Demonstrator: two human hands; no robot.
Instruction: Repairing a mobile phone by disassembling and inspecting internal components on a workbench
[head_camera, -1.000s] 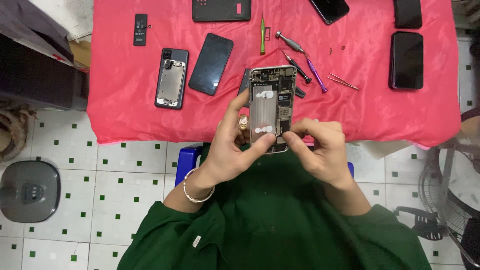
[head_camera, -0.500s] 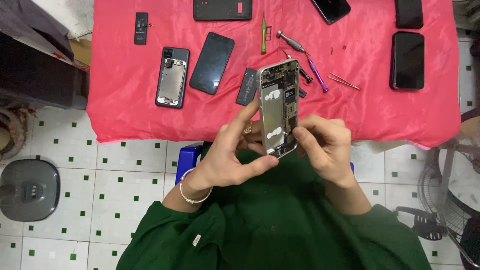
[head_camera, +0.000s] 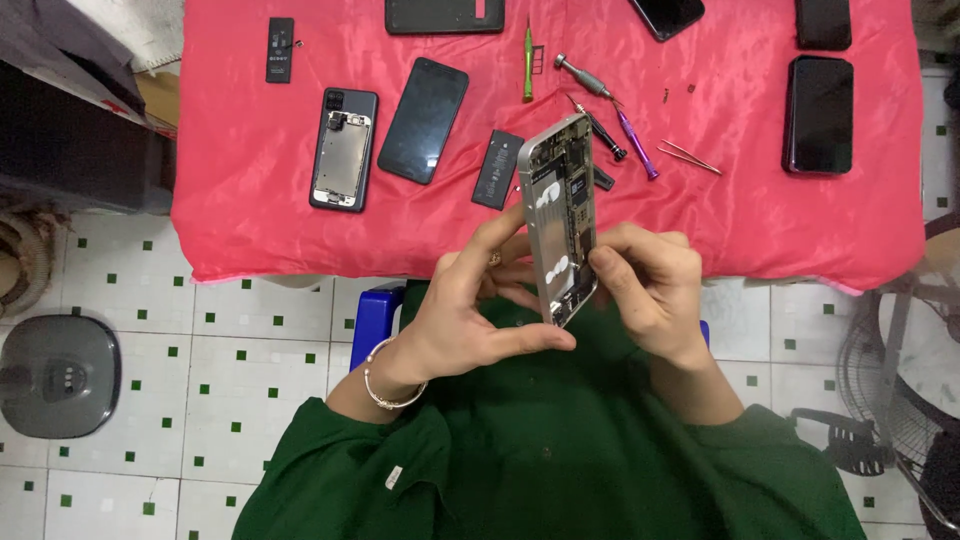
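Both my hands hold an opened silver phone body (head_camera: 560, 215), tilted on edge so its inner circuit parts face right. My left hand (head_camera: 470, 310) grips it from the left and underneath, thumb along the bottom end. My right hand (head_camera: 645, 285) holds the right side, fingers curled against the inside. The phone hangs above the near edge of a table covered in red cloth (head_camera: 250, 200). A small black battery (head_camera: 497, 168) lies on the cloth just left of the phone's top.
On the cloth lie an opened dark phone (head_camera: 343, 148), a black phone (head_camera: 423, 120), another small battery (head_camera: 280, 49), a green tool (head_camera: 527, 60), screwdrivers (head_camera: 635, 140), tweezers (head_camera: 688, 157) and more dark phones (head_camera: 820, 112). A grey round device (head_camera: 55, 375) sits on the tiled floor.
The phone body has turned from facing me flat to standing on its edge, and it has risen slightly. Both hands kept their grip while rotating it.
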